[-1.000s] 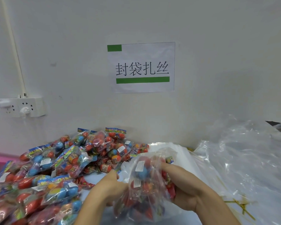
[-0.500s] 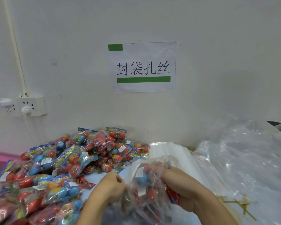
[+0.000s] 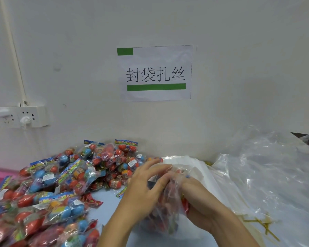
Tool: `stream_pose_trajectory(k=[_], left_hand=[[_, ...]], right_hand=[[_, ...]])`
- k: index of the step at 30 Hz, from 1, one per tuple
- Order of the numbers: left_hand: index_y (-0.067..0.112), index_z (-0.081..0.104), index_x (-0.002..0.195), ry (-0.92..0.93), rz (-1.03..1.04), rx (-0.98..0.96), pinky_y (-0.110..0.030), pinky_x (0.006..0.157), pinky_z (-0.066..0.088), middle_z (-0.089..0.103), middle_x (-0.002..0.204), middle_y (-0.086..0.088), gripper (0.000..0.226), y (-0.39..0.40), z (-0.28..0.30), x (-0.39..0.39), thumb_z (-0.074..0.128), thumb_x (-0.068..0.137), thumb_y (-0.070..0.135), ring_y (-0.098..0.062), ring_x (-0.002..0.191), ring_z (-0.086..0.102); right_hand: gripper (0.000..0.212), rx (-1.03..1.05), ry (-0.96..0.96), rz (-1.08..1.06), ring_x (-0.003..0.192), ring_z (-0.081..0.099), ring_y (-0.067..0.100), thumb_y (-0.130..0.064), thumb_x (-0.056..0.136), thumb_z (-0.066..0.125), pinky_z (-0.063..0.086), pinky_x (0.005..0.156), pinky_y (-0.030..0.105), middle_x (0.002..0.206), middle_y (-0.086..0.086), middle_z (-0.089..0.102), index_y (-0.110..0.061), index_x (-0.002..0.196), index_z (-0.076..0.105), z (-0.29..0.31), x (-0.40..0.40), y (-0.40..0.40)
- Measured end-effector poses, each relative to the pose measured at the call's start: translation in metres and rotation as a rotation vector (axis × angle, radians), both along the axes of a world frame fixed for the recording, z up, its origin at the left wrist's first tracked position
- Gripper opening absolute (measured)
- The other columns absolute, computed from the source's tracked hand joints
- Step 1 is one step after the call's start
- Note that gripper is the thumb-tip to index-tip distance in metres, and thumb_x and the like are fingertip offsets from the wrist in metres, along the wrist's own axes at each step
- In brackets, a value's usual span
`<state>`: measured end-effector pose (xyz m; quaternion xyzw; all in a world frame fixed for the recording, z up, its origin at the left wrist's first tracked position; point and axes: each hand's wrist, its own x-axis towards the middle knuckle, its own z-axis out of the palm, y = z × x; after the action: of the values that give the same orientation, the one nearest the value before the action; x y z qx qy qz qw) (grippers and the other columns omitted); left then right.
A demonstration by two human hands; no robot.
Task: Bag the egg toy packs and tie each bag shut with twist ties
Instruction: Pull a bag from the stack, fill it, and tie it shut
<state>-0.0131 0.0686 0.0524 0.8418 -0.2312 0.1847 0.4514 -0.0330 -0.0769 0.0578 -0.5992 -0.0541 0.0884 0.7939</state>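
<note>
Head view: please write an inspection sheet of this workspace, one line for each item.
Surface: pale blue table, mostly covered.
Job's things: pile of egg toy packs; clear bag with packs inside; gold twist ties.
Clutter: loose clear plastic bags.
Grippers: left hand rests on the bag with fingers spread; right hand grips it.
Cables: white conduit to power strip; plugs inserted.
Surroundings: paper sign on wall.

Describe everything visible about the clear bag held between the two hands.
The clear bag is thin, crinkled, glossy plastic, blurred by motion. Red and blue egg toys show through it. It sits low over the pale blue table, between both hands: the left hand lies over its left side with fingers spread, and the right hand grips its right side. No twist tie is visible on it.
</note>
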Motion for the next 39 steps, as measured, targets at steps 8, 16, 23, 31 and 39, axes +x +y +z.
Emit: stream_pose_trajectory(k=[8, 16, 23, 31, 39], left_hand=[[0.060, 0.061, 0.095, -0.110, -0.005, -0.016, -0.041, 0.113, 0.033, 0.054, 0.122, 0.034, 0.031, -0.008, 0.003, -0.003, 0.062, 0.096, 0.029, 0.003, 0.127, 0.044], [0.042, 0.072, 0.102, -0.103, -0.011, -0.083, -0.036, 0.108, 0.040, 0.063, 0.121, 0.020, 0.020, -0.009, -0.002, 0.001, 0.063, 0.095, 0.026, -0.003, 0.122, 0.053], [0.033, 0.076, 0.105, -0.061, -0.025, -0.088, -0.023, 0.101, 0.045, 0.062, 0.119, 0.022, 0.017, -0.012, -0.003, -0.001, 0.062, 0.095, 0.027, -0.003, 0.121, 0.054], [0.033, 0.078, 0.101, -0.051, -0.036, -0.090, -0.035, 0.108, 0.042, 0.066, 0.114, 0.024, 0.015, -0.014, -0.002, -0.005, 0.066, 0.094, 0.028, 0.005, 0.118, 0.052], [0.036, 0.078, 0.104, -0.020, -0.029, -0.131, -0.029, 0.114, 0.036, 0.064, 0.126, 0.021, 0.018, -0.007, 0.001, -0.004, 0.072, 0.089, 0.029, 0.010, 0.128, 0.046]], right_hand=[[0.025, -0.028, 0.035, 0.076, 0.089, 0.073, 0.023, -0.011, 0.104, 0.048, 0.058, 0.075, 0.036, 0.102, 0.015, 0.075, -0.008, 0.107, 0.073, -0.004, 0.001, 0.001], [0.027, -0.441, -0.022, 0.000, 0.094, 0.072, 0.020, -0.025, 0.102, 0.046, 0.052, 0.076, 0.032, 0.106, 0.007, 0.076, -0.020, 0.110, 0.072, -0.005, -0.001, 0.002], [0.019, -0.524, -0.077, -0.060, 0.100, 0.072, 0.031, -0.024, 0.097, 0.057, 0.057, 0.073, 0.039, 0.104, 0.013, 0.075, -0.019, 0.105, 0.073, -0.005, -0.002, 0.001], [0.013, -0.574, -0.164, -0.064, 0.089, 0.071, 0.019, -0.019, 0.096, 0.064, 0.058, 0.074, 0.038, 0.098, 0.007, 0.075, -0.016, 0.102, 0.075, -0.012, 0.002, 0.004], [0.016, -0.247, -0.118, -0.014, 0.091, 0.071, 0.034, -0.006, 0.098, 0.061, 0.051, 0.096, 0.059, 0.106, 0.027, 0.073, -0.001, 0.100, 0.076, -0.013, 0.008, -0.005]])
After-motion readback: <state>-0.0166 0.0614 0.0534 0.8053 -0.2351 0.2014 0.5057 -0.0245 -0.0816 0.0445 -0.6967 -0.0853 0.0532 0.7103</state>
